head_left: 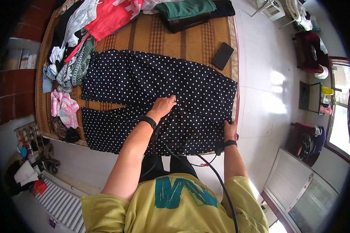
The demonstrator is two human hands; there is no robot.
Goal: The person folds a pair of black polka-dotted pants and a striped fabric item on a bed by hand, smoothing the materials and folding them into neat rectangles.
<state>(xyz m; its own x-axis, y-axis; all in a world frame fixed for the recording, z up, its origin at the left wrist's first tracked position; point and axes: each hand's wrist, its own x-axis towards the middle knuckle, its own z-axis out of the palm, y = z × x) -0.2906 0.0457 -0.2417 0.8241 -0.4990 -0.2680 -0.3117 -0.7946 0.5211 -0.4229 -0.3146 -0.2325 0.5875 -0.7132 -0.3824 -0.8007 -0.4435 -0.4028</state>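
Note:
Black trousers with white polka dots [159,77] lie spread flat across a woven brown mat [159,35]. Their legs point left, and the waistband runs along the right side of the mat. My left hand [164,106] is closed in a pinch on the cloth near the middle, where the legs join. At the near right corner, my right hand [230,131] grips the waistband, its fingers partly hidden by the cloth. Each wrist wears a black band.
Heaped clothes, including a red piece [111,19] and a green patterned one [76,68], fill the far left. Folded dark and green garments [188,11] lie at the far edge. A black phone [223,56] rests far right. A black cable [221,182] hangs before me.

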